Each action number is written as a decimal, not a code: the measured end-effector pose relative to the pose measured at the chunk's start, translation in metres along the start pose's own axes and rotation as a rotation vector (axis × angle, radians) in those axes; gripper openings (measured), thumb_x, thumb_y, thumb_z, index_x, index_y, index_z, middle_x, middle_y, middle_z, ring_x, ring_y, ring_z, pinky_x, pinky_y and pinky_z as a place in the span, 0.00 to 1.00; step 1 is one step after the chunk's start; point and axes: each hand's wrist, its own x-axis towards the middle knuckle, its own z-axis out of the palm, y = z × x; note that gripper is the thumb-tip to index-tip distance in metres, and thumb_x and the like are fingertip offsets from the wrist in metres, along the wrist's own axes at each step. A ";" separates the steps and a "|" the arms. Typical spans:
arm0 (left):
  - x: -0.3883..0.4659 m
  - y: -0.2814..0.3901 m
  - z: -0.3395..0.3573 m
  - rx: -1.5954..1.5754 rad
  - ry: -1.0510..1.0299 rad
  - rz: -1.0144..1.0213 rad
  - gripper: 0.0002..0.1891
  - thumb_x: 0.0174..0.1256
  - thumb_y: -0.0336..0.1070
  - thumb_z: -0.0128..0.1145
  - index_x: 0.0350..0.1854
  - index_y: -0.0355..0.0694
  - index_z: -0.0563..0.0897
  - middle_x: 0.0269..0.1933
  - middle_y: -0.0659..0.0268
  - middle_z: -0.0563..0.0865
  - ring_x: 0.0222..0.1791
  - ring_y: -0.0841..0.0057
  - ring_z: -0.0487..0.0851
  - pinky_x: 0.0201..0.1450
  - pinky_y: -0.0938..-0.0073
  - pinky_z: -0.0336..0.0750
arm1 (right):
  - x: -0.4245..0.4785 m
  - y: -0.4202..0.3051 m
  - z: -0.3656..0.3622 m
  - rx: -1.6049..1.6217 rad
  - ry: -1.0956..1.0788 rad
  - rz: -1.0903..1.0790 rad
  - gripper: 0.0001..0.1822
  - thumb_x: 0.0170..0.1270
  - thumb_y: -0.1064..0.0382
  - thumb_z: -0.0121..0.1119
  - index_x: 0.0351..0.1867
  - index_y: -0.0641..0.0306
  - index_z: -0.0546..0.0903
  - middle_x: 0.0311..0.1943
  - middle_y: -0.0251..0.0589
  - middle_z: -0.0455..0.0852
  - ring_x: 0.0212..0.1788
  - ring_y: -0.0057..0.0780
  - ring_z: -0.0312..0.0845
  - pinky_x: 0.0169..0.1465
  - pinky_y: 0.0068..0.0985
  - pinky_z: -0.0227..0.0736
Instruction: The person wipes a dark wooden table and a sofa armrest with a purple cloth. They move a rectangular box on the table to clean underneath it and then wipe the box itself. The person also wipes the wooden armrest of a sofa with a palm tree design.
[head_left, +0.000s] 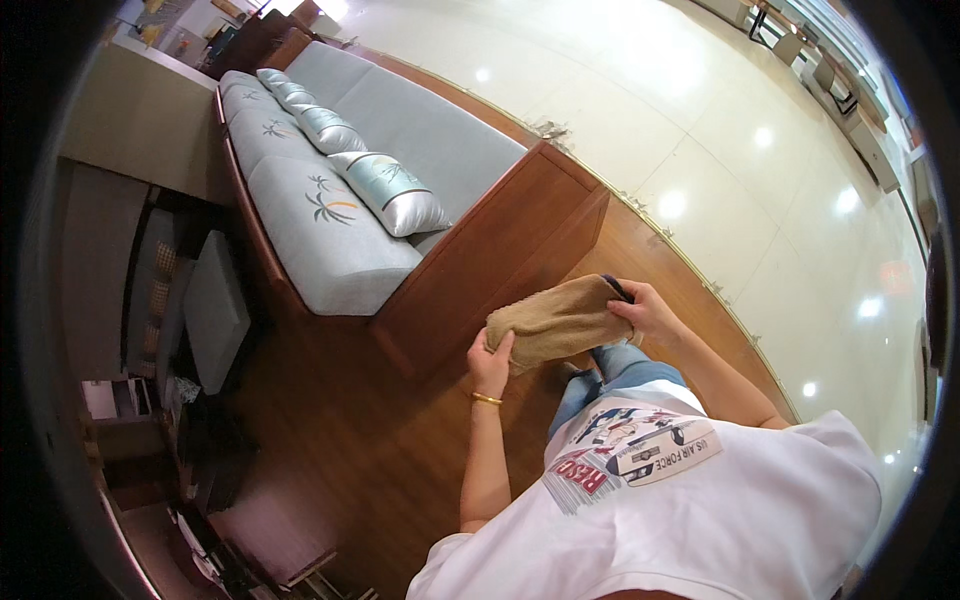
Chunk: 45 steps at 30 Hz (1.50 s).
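A folded tan cloth (559, 322) with a dark edge is stretched between my two hands, in front of my body. My left hand (491, 364) grips its near-left end, thumb on top, with a gold bracelet (487, 398) at the wrist. At the other end, my right hand (646, 309) pinches the corner by the dark edge. Beyond the cloth stands a wooden sofa (495, 244), its end panel closest to me. Grey cushions (330, 232) with embroidered palm trees cover the seat.
Several shiny pillows (394, 193) lean along the sofa's backrest. Brown wood flooring (360, 442) surrounds me, and pale glossy tiles (750, 187) lie past a trim strip on the right. A grey-cushioned seat (216, 311) stands in shadow on the left. Tables and chairs (821, 71) are far off at upper right.
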 end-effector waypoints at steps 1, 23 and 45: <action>0.009 0.005 0.001 -0.048 0.033 0.007 0.15 0.69 0.35 0.68 0.51 0.31 0.84 0.46 0.65 0.91 0.43 0.79 0.85 0.52 0.75 0.78 | 0.010 -0.006 0.002 0.019 -0.004 -0.006 0.18 0.74 0.70 0.57 0.63 0.67 0.81 0.49 0.30 0.87 0.50 0.16 0.78 0.56 0.21 0.74; 0.273 -0.197 0.122 0.902 -0.186 -0.012 0.34 0.75 0.46 0.54 0.81 0.52 0.60 0.83 0.53 0.51 0.82 0.47 0.48 0.79 0.35 0.44 | 0.359 0.167 0.034 -1.247 0.076 -0.187 0.39 0.69 0.49 0.58 0.80 0.44 0.60 0.82 0.48 0.51 0.83 0.53 0.41 0.80 0.58 0.37; 0.473 -0.202 0.213 1.072 -0.184 0.397 0.31 0.75 0.48 0.42 0.79 0.43 0.64 0.80 0.56 0.62 0.81 0.55 0.57 0.80 0.47 0.48 | 0.532 0.152 -0.043 -1.221 0.475 -0.196 0.38 0.64 0.50 0.53 0.78 0.52 0.65 0.80 0.40 0.59 0.82 0.39 0.50 0.81 0.47 0.41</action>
